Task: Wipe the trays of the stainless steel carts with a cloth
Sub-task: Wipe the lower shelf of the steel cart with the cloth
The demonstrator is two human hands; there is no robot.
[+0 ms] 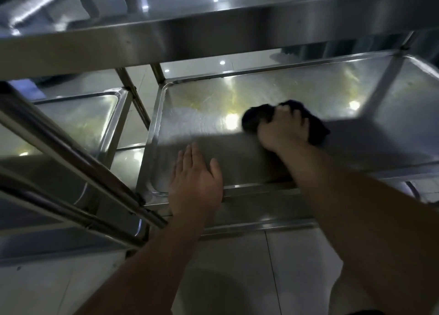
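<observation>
Right hand (282, 131) has its fingers (283, 111) clenched on a dark cloth (316, 127) mid-way across the lower cart tray (202, 115). Left hand (196, 181) lies flat and released on the near rim, with a second cart (78, 117) left on pale floor tiles (237, 279).

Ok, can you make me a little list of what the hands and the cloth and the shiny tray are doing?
right hand: presses the cloth down on the tray
cloth: dark, bunched under the right hand
left hand: flat and open, resting on the tray's near edge
tray: steel lower shelf of the cart, shiny with light spots
upper shelf: steel, above the tray
second cart: to the left
</observation>
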